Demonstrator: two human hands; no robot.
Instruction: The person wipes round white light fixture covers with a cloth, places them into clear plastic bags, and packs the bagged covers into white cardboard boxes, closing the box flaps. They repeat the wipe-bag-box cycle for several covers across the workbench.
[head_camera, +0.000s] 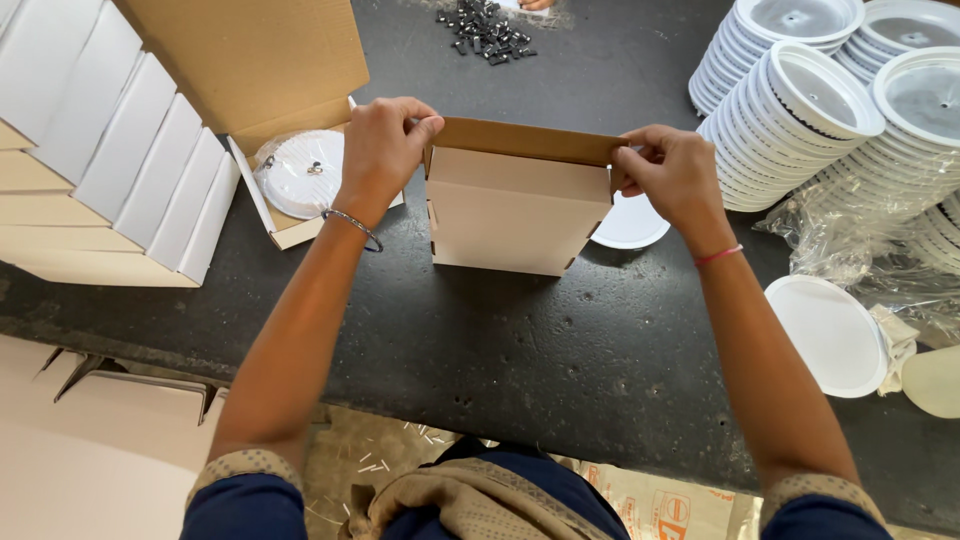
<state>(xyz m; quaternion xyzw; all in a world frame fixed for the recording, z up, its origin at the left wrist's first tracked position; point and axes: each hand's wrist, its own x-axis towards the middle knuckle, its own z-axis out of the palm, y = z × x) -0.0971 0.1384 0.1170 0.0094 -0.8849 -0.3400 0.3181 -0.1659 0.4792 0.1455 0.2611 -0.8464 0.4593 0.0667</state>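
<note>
I am pinching the top flap of a small white cardboard box (518, 208) with both hands, and the box is standing on the dark worktop (520, 340) right between them. My left hand (385, 150) is gripping the flap's left corner, thumb and fingers pressed together on the brown inner edge, and my right hand (672, 172) is doing the same at the right corner. Just beyond and below my right hand a white round disc (632, 226) is lying flat, partly hidden behind the box. Just to the outside of my left hand an open box (290, 180) is sitting with a round white lamp in a clear bag inside it, and farther out on that side a row of folded white boxes (130, 150) is leaning together. Well past my right hand, stacks of round white lamp housings (800, 110) are lying on their sides, with crumpled clear plastic (850, 230) near them. Ahead of my hands, a small heap of black clips (488, 28) is resting on the worktop.
</note>
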